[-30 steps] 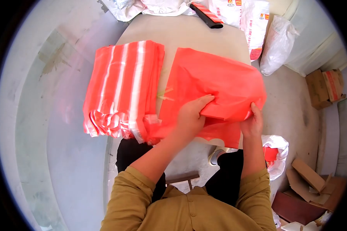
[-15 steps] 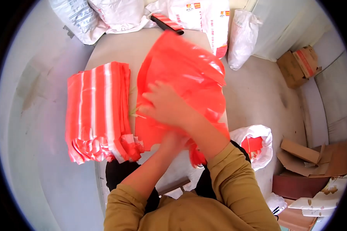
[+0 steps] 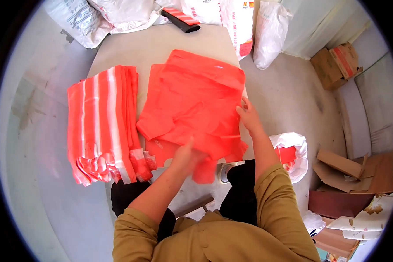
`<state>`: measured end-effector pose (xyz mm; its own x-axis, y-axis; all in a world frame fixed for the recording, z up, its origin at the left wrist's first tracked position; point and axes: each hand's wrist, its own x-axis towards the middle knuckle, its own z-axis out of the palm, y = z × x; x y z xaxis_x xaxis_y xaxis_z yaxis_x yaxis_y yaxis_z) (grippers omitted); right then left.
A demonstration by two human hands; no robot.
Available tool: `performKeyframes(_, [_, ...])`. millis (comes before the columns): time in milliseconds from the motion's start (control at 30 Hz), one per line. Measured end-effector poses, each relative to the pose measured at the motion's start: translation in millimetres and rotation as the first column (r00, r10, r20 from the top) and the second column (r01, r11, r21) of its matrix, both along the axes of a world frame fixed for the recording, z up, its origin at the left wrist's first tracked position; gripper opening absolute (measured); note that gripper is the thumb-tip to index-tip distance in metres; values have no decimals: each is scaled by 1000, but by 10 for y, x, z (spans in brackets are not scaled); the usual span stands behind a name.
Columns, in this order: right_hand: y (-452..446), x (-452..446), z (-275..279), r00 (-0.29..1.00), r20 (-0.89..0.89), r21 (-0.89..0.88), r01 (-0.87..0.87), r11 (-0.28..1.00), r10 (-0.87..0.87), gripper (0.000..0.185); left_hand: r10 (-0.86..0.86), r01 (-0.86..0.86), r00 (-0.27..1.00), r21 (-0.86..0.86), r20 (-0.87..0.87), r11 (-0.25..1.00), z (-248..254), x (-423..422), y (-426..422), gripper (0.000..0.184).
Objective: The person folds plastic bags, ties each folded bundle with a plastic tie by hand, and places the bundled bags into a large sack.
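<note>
A red plastic bag [image 3: 201, 100] lies spread over the table, its surface creased and its top edge slanting. Under it, more flat red plastic [image 3: 161, 150] shows along the left and bottom. My left hand [image 3: 187, 156] is closed on the bag's lower edge, thumb on top, its fingers partly blurred; a short red strip hangs beside it past the table's front edge. At the bag's right edge is my right hand [image 3: 250, 117], its thumb and forefinger apart and touching the plastic. To the left rests a thick stack of folded red-and-white striped plastic bags [image 3: 102, 118].
A black-and-red striped roll [image 3: 181, 19] lies at the table's [image 3: 131, 46] far end, before white printed sacks [image 3: 122, 15]. On the floor to the right are a white sack with red pieces inside [image 3: 292, 144], an opened cardboard box [image 3: 349, 174] and another carton [image 3: 336, 65].
The red bag has settled flatter on the table. My right hand has moved from the bag's left-middle to its right edge, uncrossing my arms; my left hand stays near the lower edge.
</note>
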<state>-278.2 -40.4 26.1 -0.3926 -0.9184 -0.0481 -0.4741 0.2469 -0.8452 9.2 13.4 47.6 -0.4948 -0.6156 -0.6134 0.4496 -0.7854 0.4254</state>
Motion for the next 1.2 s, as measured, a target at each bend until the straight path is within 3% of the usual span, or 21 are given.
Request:
performKeyframes(67, [-52, 49, 52, 999, 11, 65, -47, 997, 47, 68, 8, -8, 1000, -1, -20, 1000, -100, -1, 24, 41])
performKeyframes(267, [-298, 239, 187, 991, 79, 9, -108, 994, 106, 67, 74, -68, 994, 80, -77, 994, -159, -196, 116, 42])
performKeyframes(400, [-483, 81, -26, 910, -391, -143, -210, 967, 140, 53, -100, 100, 988, -6, -120, 995, -215, -349, 161, 53])
performKeyframes(433, [-444, 142, 123, 851, -507, -156, -246, 957, 136, 49, -246, 239, 968, -97, -56, 966, -213, -339, 172, 51])
performKeyframes(467, [-388, 204, 263, 778, -615, -163, -282, 945, 127, 45, -381, 378, 924, -177, 18, 909, -192, -320, 191, 48])
performKeyframes(533, [-226, 391, 433, 816, -414, -53, -465, 884, 404, 39, -603, 654, 757, -308, 253, 691, 24, -240, 206, 42])
performKeyframes(600, [8, 686, 547, 766, -256, 17, -607, 795, 590, 36, -681, 879, 475, -331, 558, 342, 456, -64, 144, 37])
performKeyframes(633, [138, 845, 555, 729, -217, 49, -656, 753, 650, 36, -598, 849, 525, -318, 606, 422, 459, 33, 127, 32])
performKeyframes(700, [328, 1051, 408, 720, -303, 37, -646, 762, 625, 34, -412, 762, 589, -308, 695, 570, 437, 275, 89, 23])
performKeyframes(767, [436, 1171, 271, 737, -356, 1, -615, 788, 575, 31, 87, 442, 735, -573, 672, 690, 193, 516, -13, 20])
performKeyframes(833, [498, 1235, 192, 775, -378, -62, -567, 822, 506, 29, 525, 634, 383, -630, 760, 449, 188, 775, -205, 26])
performKeyframes(900, [510, 1245, 201, 715, -382, 10, -630, 776, 585, 31, 666, 744, 251, -580, 702, 331, 209, 888, -298, 40])
performKeyframes(933, [513, 1244, 214, 684, -381, 45, -658, 751, 622, 32, 731, 795, 191, -540, 655, 276, 214, 923, -329, 48])
performKeyframes(1033, [651, 1275, 263, 635, -486, -102, -723, 683, 600, 30, 644, 835, 184, -464, 742, 295, 153, 981, -371, 66])
performKeyframes(1133, [815, 1329, 294, 516, -591, -2, -769, 639, 620, 29, 491, 844, 207, -408, 846, 347, 219, 1007, -380, 75])
performKeyframes(1200, [872, 1327, 277, 523, -617, -79, -784, 615, 588, 30, 498, 820, 187, -414, 847, 396, 262, 1012, -357, 77])
